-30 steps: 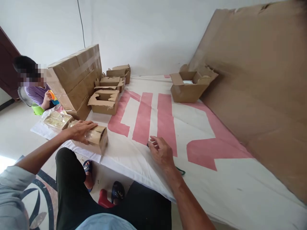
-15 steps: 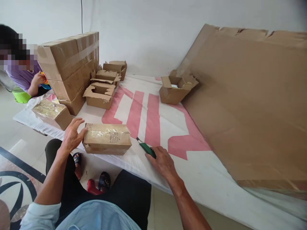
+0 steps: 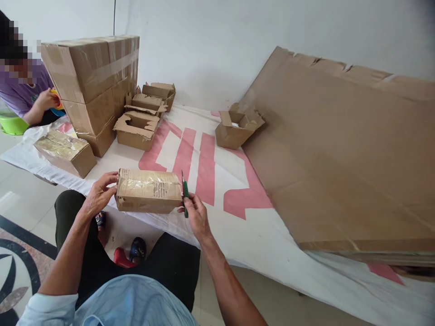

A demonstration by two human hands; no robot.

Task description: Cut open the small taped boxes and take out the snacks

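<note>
Box (image 3: 148,195) in the hands is plain brown cardboard with shiny clear tape over the top. The cutter (image 3: 185,194) next to it is green. The sheet (image 3: 217,190) under everything is white with big pink blocky strokes. Stacked cartons (image 3: 93,86) far left are the same brown, taped too. Huge cardboard panel (image 3: 340,154) on the right, brown. Floor (image 3: 20,253) near left is cream with a black swirl pattern. Person far left has a purple top (image 3: 18,93), lime green bowl (image 3: 12,124) beside them.
</note>
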